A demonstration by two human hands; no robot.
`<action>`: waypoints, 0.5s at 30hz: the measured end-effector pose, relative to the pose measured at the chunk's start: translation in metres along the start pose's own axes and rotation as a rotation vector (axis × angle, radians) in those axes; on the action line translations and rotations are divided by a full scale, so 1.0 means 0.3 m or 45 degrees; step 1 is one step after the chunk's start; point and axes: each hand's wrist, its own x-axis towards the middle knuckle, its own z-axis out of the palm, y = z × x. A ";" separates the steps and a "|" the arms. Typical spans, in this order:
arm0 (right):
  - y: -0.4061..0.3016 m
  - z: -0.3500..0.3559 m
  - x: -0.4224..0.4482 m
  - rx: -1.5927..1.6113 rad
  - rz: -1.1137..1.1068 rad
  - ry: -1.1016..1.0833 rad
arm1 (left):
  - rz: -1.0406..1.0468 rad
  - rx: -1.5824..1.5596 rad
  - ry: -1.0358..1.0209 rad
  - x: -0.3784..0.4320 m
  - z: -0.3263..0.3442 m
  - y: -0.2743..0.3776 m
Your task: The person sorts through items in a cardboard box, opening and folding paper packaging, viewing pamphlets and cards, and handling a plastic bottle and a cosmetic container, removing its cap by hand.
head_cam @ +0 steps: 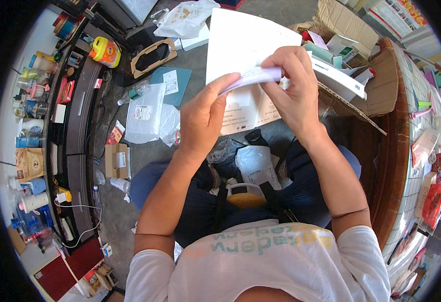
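Note:
My left hand [202,115] pinches one end of a thin lilac-and-white printed paper piece [254,76] between thumb and fingers. At the opposite end, my right hand [295,87] grips the same piece, its fingers curled over the edge. The paper looks bent or folded and bears small writing. Beyond it stands a large white panel [239,41], perhaps card or a box lid. Underneath, a cream printed sheet or flap [248,111] with a fold line shows between my hands. Whether panel and sheet are joined is hidden.
At upper right, an open cardboard box [379,85] holds several cartons and papers. Plastic bags [145,119], a teal folder or sheet [182,81] and a small brown carton [116,160] lie on the floor. A crowded cabinet [79,132] runs along the left; a cloth-covered table [401,181] stands right.

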 end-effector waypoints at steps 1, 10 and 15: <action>0.005 -0.004 -0.008 -0.005 0.000 -0.003 | -0.001 -0.006 0.001 0.004 0.002 -0.003; 0.013 0.022 -0.050 -0.242 -0.790 -0.055 | -0.128 -0.122 0.318 0.010 -0.010 -0.034; 0.003 0.048 -0.061 -0.222 -0.852 -0.132 | -0.119 -0.185 0.398 0.021 -0.016 -0.069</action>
